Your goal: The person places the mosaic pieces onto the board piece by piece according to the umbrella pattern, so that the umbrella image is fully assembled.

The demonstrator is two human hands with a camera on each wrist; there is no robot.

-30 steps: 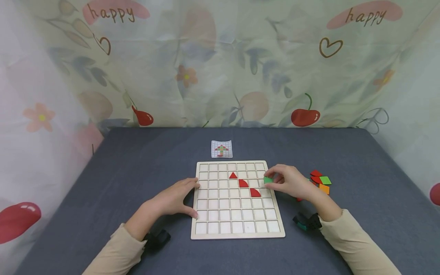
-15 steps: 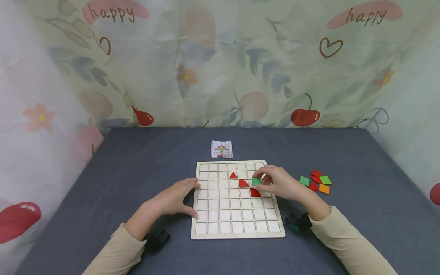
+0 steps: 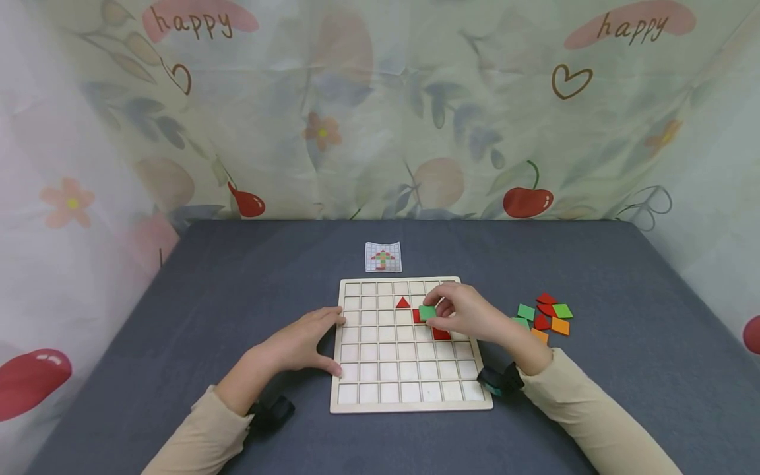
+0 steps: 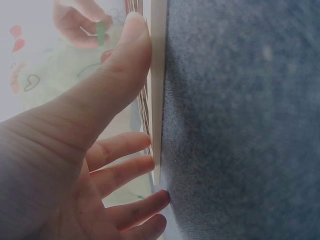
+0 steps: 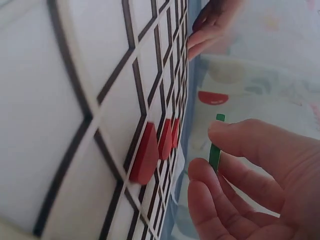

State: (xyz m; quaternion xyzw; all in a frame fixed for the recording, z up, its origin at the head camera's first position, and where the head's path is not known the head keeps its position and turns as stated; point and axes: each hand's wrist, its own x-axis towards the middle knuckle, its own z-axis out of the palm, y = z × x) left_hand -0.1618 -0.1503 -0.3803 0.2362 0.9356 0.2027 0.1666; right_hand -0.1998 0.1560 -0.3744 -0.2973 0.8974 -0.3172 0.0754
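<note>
A green square tile (image 3: 426, 313) is pinched between the thumb and fingers of my right hand (image 3: 466, 315), above the gridded wooden board (image 3: 410, 408). In the right wrist view the green tile (image 5: 215, 156) stands edge-on, apart from the board surface. On the board lie a red triangle (image 3: 402, 303) and two red quarter-round tiles, one (image 3: 415, 316) partly covered by the green tile and a lower one (image 3: 441, 335). My left hand (image 3: 299, 343) rests against the board's left edge, thumb and fingers spread; the left wrist view shows its thumb (image 4: 132, 40) on the rim.
Behind the board lies a small pattern card (image 3: 382, 257) with a coloured arrow-like figure. To the right are several loose tiles: red (image 3: 546, 299), green (image 3: 526, 312) and orange (image 3: 561, 326). A patterned cloth (image 3: 380, 132) hangs at the table's back edge.
My right hand has carried the green tile leftward from the board's right edge to over the upper red quarter-round tile. More loose tiles show at the right. My left hand has stayed put.
</note>
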